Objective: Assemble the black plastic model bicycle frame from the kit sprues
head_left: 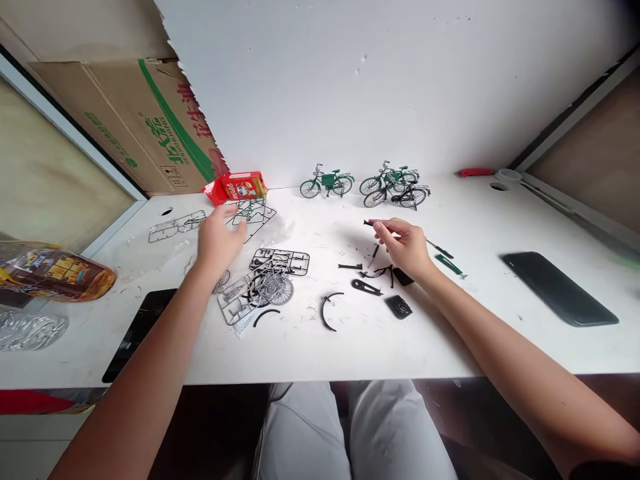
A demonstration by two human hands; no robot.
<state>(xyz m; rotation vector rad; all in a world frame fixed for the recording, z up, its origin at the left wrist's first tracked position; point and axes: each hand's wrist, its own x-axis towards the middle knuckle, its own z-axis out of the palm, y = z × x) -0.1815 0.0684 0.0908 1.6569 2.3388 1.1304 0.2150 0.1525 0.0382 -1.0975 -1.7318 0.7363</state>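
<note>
My right hand (pixel 403 245) pinches a small black plastic part (pixel 369 223) above the table. Fingers apart, my left hand (pixel 220 235) hovers near a dark parts frame (pixel 255 217) and holds nothing I can see. Close to it lie a black parts frame (pixel 281 261), a grey parts frame (pixel 239 293) and grey spoked wheels (pixel 278 289). Below my right hand are a black chain guard (pixel 367 287), a black flat piece (pixel 399 307), a black bar (pixel 350 267) and a curved black mudguard (pixel 326 312). A green piece (pixel 450 265) rests to its right.
Model bicycles, a green one (pixel 327 181) among them, stand at the back. A red box (pixel 245 186) and a cardboard carton (pixel 125 127) are behind on the left. A phone (pixel 560 288) lies right; a dark tablet-like slab (pixel 137 333) and a snack packet (pixel 60 273) lie left.
</note>
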